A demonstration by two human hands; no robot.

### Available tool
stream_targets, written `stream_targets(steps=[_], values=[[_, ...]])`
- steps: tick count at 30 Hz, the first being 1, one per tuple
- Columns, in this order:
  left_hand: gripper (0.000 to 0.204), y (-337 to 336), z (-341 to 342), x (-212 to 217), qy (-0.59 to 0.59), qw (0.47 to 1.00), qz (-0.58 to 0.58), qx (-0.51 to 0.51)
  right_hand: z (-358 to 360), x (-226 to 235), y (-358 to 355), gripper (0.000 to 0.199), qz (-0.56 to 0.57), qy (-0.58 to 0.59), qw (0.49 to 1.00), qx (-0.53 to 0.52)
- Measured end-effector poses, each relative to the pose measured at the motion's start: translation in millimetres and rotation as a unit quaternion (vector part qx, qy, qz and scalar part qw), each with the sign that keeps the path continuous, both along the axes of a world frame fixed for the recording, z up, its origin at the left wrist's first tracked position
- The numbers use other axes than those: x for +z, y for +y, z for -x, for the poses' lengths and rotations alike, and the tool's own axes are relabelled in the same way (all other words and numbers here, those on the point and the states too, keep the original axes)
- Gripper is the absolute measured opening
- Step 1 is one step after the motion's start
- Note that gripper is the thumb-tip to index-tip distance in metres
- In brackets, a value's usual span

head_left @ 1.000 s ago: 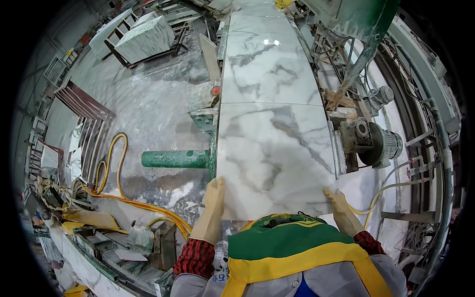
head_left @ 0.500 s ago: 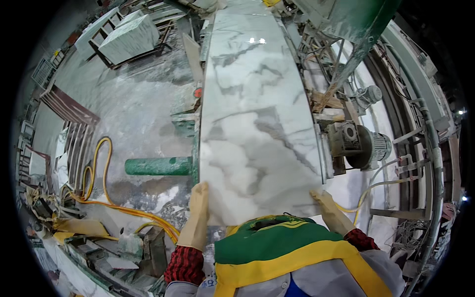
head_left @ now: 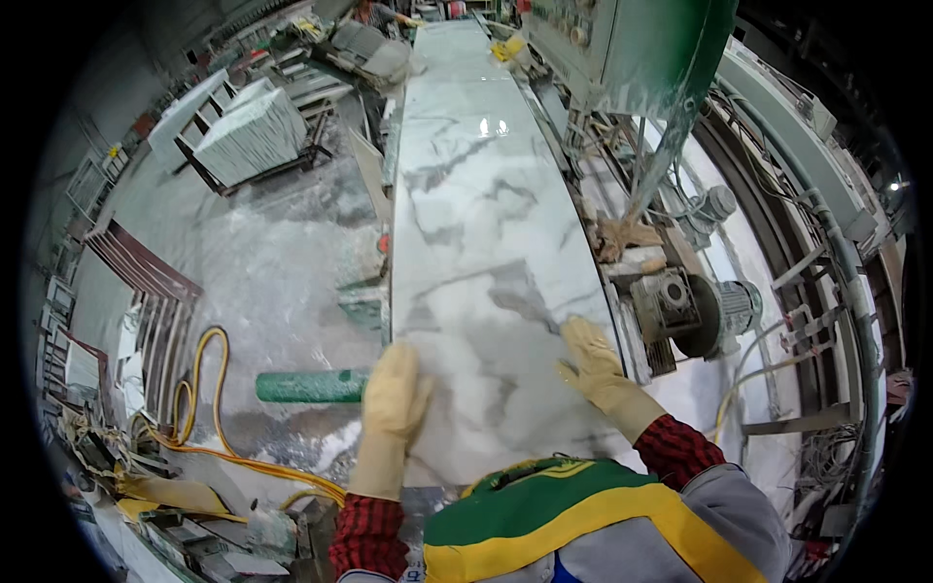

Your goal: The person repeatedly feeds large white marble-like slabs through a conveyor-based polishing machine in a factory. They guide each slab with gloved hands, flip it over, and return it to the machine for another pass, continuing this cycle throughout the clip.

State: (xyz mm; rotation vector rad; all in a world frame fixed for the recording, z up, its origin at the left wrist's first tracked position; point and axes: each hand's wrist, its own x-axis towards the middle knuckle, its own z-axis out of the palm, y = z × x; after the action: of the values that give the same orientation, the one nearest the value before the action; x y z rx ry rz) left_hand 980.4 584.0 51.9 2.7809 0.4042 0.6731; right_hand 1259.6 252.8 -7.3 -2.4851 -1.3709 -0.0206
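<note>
Gloved hands flat on a long white grey-veined marble slab [head_left: 476, 253].
Left hand [head_left: 396, 394] and right hand [head_left: 590, 361], spread, grip nothing; the slab could skew toward the grey motor [head_left: 705, 311] beside it.

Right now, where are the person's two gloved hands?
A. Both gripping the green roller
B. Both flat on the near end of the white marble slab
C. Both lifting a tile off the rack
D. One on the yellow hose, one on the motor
B: the left hand and right hand lie palm-down on the veined marble slab, while the green roller sits untouched to the left.
</note>
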Motion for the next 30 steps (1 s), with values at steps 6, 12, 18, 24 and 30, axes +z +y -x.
stream_targets(steps=[6,12,18,24,30], values=[[0.065,-12.0,-56.7,-27.6,0.124,0.992,-0.027,-0.008,-21.7,-11.2,42.3,0.084,-0.04,-0.064,0.997,0.003],[0.065,-5.6,-68.0,-32.0,0.119,0.993,-0.023,-0.016,-50.8,-4.6,65.3,0.08,-0.068,-0.049,0.996,0.001],[0.066,-3.6,-71.6,-28.2,0.144,0.989,-0.015,-0.006,-104.2,-1.4,123.6,0.079,-0.046,-0.051,0.995,-0.07],[0.068,-0.5,-75.5,-27.3,0.157,0.988,-0.013,-0.007,-125.6,6.0,142.0,0.078,-0.055,-0.052,0.994,-0.073],[0.067,2.3,-80.9,-24.3,0.159,0.987,-0.008,-0.012,-136.7,-3.9,144.2,0.078,-0.085,-0.082,0.991,-0.058]])
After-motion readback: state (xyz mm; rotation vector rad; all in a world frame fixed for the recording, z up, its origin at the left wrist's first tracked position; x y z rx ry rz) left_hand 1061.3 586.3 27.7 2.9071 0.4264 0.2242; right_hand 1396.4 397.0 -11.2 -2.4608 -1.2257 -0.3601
